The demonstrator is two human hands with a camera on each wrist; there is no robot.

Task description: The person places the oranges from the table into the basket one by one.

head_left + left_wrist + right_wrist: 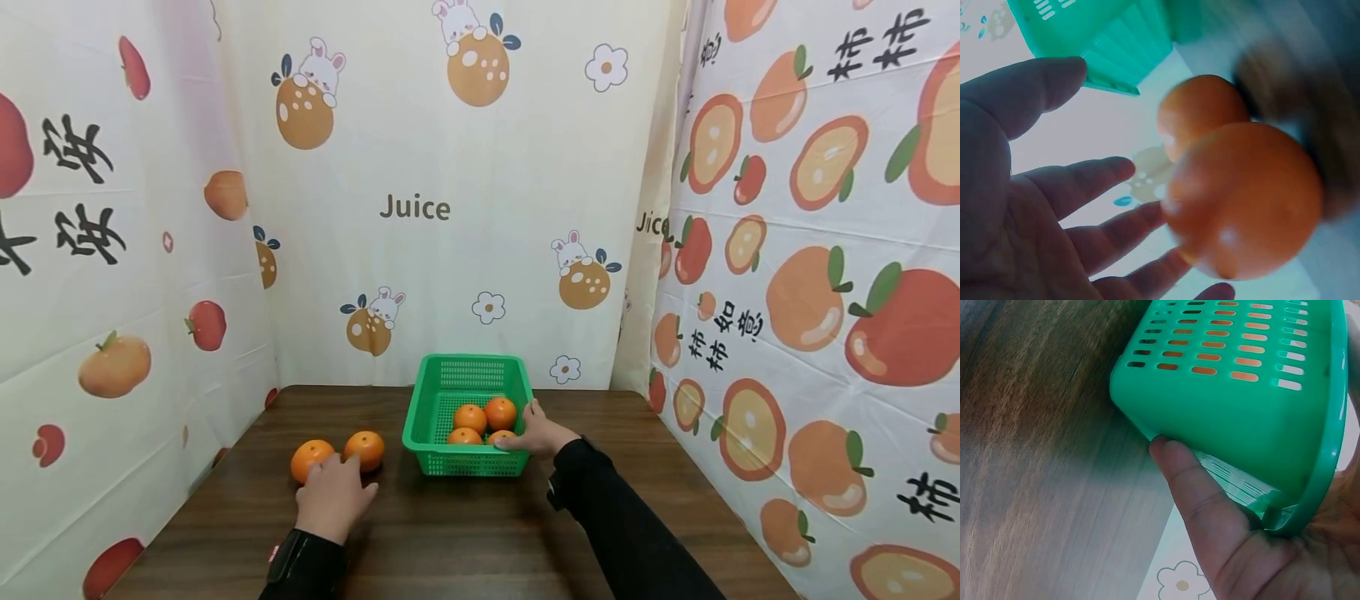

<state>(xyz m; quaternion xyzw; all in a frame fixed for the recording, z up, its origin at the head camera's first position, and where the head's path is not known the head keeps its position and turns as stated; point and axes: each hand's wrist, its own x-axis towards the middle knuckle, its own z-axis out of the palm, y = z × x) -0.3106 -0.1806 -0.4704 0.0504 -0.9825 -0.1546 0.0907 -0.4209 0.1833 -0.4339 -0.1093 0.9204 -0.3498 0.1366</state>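
Observation:
Two loose oranges lie side by side on the table, a left orange (310,458) and a right orange (365,450). My left hand (333,498) reaches over their near side. In the left wrist view its fingers (1094,187) are spread, and some tips meet or overlap the nearer orange (1247,203); contact is unclear. A green plastic basket (471,464) stands upright right of them, holding several oranges (470,418). My right hand (543,433) grips its right front corner. In the right wrist view, fingers (1194,494) lie along the outer wall, under the rim.
The dark wooden table (450,542) runs back to a cream curtain (450,275) printed with rabbits and fruit. Patterned curtains also close off the left side (187,350) and the right side (750,333).

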